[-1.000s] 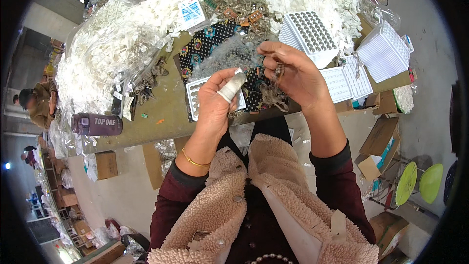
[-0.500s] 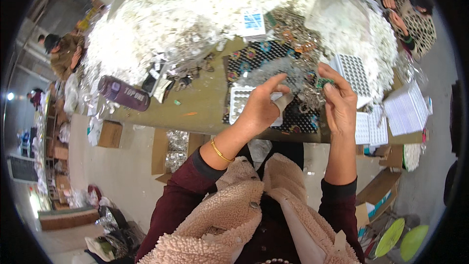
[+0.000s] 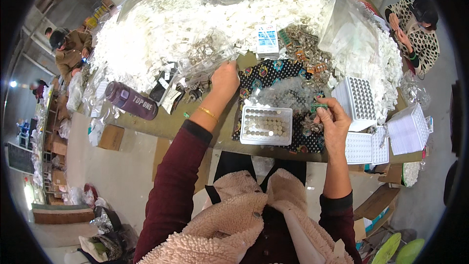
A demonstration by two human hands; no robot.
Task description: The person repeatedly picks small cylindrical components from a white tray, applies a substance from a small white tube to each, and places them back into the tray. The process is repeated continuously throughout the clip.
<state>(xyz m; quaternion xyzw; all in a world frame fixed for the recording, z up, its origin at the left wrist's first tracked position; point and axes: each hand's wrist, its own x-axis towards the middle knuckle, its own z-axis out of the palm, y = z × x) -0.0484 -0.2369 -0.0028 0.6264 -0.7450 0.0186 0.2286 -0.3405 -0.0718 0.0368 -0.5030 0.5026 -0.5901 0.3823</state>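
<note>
My left hand (image 3: 225,80) reaches to the near edge of the white heap, its fingers curled together; what they hold, if anything, is hidden. My right hand (image 3: 335,123) pinches a small green circuit board (image 3: 318,107) between thumb and fingers. Below that hand's fingertips lie small metal parts (image 3: 311,126), partly covered. Between the hands, a white tray (image 3: 266,141) holds rows of small round metal discs, with some places in it bare. It rests on a dark dotted cloth (image 3: 272,71) with colourful figures. Crumpled clear plastic (image 3: 288,93) lies behind the tray.
A huge heap of small white pieces (image 3: 161,24) covers the far table. At left lies a purple bottle (image 3: 131,100). Stacked white trays (image 3: 360,100) stand at right, beside a small white box (image 3: 267,40) farther back. Co-workers sit at both sides.
My left hand has swung left and away from over the tray to the heap, its fingers now curled in. My right hand remains by the metal parts, pinching the green board. The view has shifted slightly.
</note>
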